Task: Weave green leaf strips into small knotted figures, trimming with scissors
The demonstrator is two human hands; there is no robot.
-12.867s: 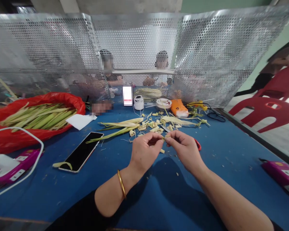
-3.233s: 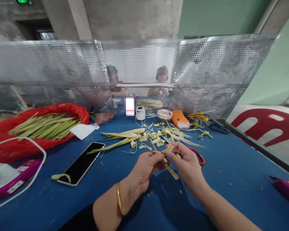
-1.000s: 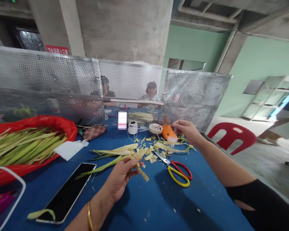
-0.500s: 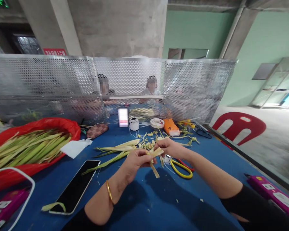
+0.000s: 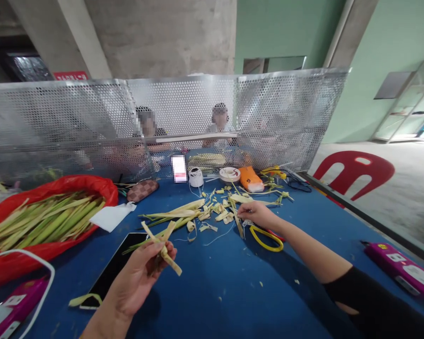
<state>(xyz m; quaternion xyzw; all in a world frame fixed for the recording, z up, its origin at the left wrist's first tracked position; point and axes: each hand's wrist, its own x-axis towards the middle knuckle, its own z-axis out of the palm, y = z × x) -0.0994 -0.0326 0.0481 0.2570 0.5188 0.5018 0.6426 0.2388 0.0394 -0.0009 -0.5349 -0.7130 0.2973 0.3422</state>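
My left hand [image 5: 141, 270] pinches a folded piece of pale, dried leaf strips [image 5: 167, 255], whose ends cross and stick out above and to the right of the fingers. My right hand [image 5: 257, 214] is low over the table, its fingertips drawn together beside a long leaf strip [image 5: 236, 219]. What those fingers hold, if anything, is hidden. Just below that hand lie scissors with yellow handles [image 5: 266, 240], their blades mostly covered. Leaf scraps [image 5: 219, 209] and whole green-yellow leaves [image 5: 178, 211] are scattered between the two hands.
At left stands a red bag [image 5: 108, 188] full of long leaves. A dark phone [image 5: 116, 263] lies under my left forearm. At the back are a white thread spool [image 5: 196, 178], a tape roll [image 5: 229, 175] and an orange tissue pack [image 5: 250, 180], before a perforated metal screen [image 5: 282, 113].
My hands have parted. My left hand has moved left and nearer me with the folded leaf strips; my right hand has let go of them and shifted slightly right, to the scraps and scissors.
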